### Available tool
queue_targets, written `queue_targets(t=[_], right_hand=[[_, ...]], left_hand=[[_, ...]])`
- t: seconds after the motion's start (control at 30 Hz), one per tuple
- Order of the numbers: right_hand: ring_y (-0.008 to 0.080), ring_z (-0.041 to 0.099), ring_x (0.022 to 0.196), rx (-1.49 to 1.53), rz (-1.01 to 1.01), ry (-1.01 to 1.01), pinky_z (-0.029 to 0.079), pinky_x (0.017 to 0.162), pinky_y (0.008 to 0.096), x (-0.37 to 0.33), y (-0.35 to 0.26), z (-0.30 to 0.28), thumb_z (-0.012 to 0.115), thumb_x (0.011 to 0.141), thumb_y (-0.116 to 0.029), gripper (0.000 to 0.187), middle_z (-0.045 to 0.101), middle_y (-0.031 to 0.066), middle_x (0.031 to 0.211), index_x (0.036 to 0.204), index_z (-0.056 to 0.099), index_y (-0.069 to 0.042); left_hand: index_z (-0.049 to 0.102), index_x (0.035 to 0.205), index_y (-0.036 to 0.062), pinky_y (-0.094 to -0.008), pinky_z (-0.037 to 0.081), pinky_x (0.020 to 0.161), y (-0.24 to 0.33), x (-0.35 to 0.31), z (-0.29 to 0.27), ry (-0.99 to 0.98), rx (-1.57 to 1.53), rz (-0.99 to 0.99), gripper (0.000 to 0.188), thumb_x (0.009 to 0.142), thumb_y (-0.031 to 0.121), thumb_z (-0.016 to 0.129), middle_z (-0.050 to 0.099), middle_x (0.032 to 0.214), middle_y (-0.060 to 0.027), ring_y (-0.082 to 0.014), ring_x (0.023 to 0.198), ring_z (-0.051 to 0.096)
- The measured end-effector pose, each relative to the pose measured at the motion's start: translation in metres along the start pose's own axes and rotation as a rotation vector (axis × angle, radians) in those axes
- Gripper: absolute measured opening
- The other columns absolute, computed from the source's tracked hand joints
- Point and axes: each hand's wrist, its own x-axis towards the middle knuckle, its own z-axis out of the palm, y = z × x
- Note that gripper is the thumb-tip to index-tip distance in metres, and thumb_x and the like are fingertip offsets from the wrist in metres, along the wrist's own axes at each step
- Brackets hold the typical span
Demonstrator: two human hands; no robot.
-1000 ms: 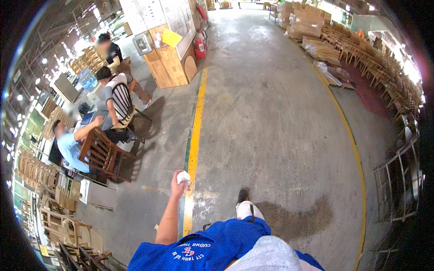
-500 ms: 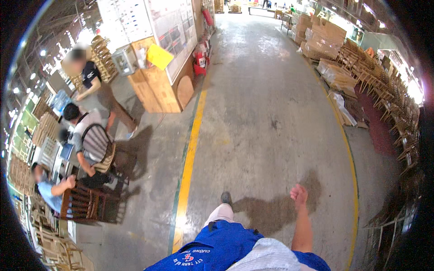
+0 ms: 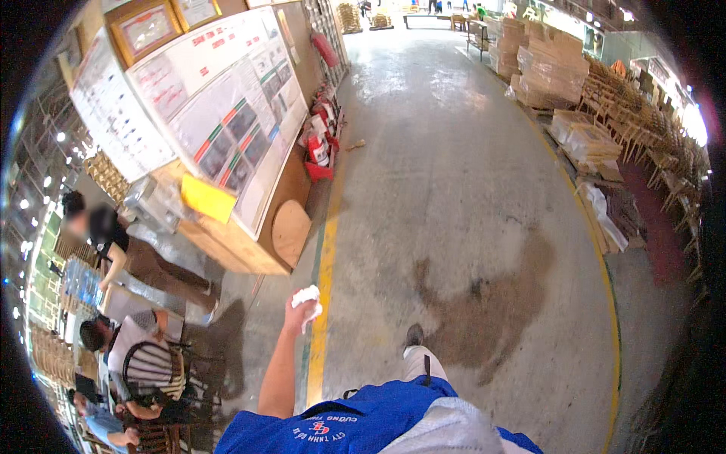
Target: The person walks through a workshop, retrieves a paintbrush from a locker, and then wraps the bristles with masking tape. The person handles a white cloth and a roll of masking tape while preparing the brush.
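Stood on a grey concrete floor (image 3: 469, 189) crossed by a yellow painted line (image 3: 324, 303). Leaned against a wooden cabinet (image 3: 242, 250): a large notice board (image 3: 219, 113) and a round wooden disc (image 3: 291, 231). Clustered at the wall base: red fire extinguishers (image 3: 321, 140). Stacked along the far edge: wrapped flat bundles (image 3: 548, 72) and wooden chairs (image 3: 643, 129). Sat and stood nearby: three other people (image 3: 136, 356), one in a dark wooden chair (image 3: 155, 374).

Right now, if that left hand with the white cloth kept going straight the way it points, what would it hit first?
Probably the round wooden disc leaning at the foot of the wooden stand. The left hand, gripping the crumpled white cloth, points up and ahead; only bare concrete floor shows between, though depth is unclear.
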Motion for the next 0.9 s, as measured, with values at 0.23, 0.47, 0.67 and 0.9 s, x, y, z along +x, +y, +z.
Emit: queue_targets(t=[0.23,0.47,0.67,0.9], right_hand=[[0.0203,0.061,0.061,0.351,-0.517,-0.016,0.052,0.052,0.0383,0.174,-0.541,-0.094,0.07,0.088,-0.014,0.007,0.06,0.0024,0.072,0.09,0.064,-0.013],[0.0207,0.069,0.078,0.427,-1.02,0.159,0.056,0.067,0.0341,0.166,-1.103,-0.103,0.072,0.093,-0.01,0.042,0.07,0.0067,0.093,0.133,0.059,-0.007],[0.0248,0.068,0.071,0.361,-0.357,0.035,0.054,0.059,0.0396,0.354,-1.16,-0.064,0.068,0.091,-0.017,0.016,0.07,0.007,0.086,0.104,0.068,-0.007],[0.0245,0.067,0.069,-0.165,-0.044,0.009,0.053,0.058,0.0453,0.439,-1.253,-0.03,0.066,0.09,-0.022,0.017,0.069,0.0112,0.079,0.086,0.07,-0.006]], left_hand=[[0.063,0.129,0.0064,-0.0419,0.059,0.078,-0.093,0.077,0.06,-0.19,0.621,-0.396,0.062,0.073,0.018,0.088,0.071,0.103,-0.01,-0.0236,0.093,0.07],[0.063,0.129,0.0063,-0.0413,0.059,0.081,-0.121,0.27,0.061,0.02,0.509,-0.984,0.061,0.074,0.018,0.088,0.071,0.105,-0.0101,-0.0238,0.095,0.07],[0.064,0.129,0.0063,-0.0408,0.059,0.083,0.031,0.651,0.16,-0.027,0.117,-0.813,0.06,0.074,0.017,0.087,0.072,0.107,-0.0103,-0.024,0.097,0.07],[0.06,0.134,0.0056,-0.0367,0.06,0.089,0.262,1.202,0.363,-0.152,0.22,0.286,0.059,0.078,-0.004,0.075,0.07,0.118,-0.0067,-0.0209,0.105,0.069]])
